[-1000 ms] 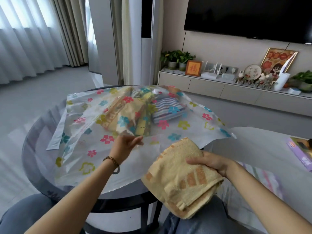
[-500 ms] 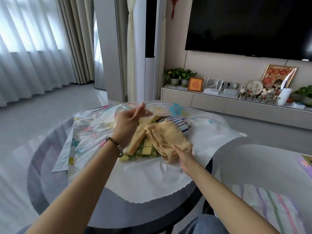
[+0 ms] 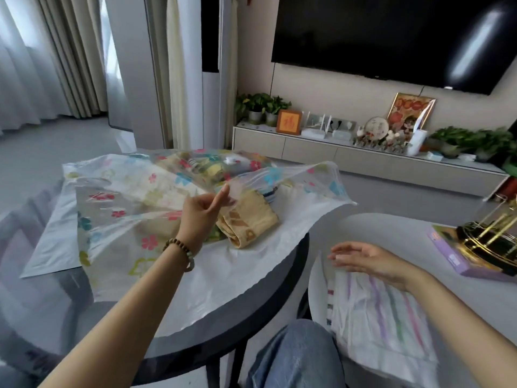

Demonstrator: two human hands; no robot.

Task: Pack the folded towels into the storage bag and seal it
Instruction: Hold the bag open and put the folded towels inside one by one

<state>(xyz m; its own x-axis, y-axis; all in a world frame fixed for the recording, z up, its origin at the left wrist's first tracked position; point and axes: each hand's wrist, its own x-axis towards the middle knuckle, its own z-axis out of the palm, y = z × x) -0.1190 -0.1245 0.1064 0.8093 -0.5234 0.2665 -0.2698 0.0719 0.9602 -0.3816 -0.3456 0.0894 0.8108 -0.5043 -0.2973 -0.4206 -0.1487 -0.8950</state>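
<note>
The flowered storage bag (image 3: 117, 208) lies across the round counter (image 3: 195, 329), mouth toward the person, left hand (image 3: 200, 212) fingers pinching its top flap up over the yellow towel (image 3: 249, 217), right hand (image 3: 366, 260) released above the striped towel (image 3: 377, 312).

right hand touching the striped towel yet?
Apart. In the head view the right hand hovers open above the striped towel, fingers spread, nothing gripped; the left hand holds the bag flap up.

One gold character, seemingly 福, stands on the small orange framed plaque (image 3: 288, 122); nothing else is legible.
</note>
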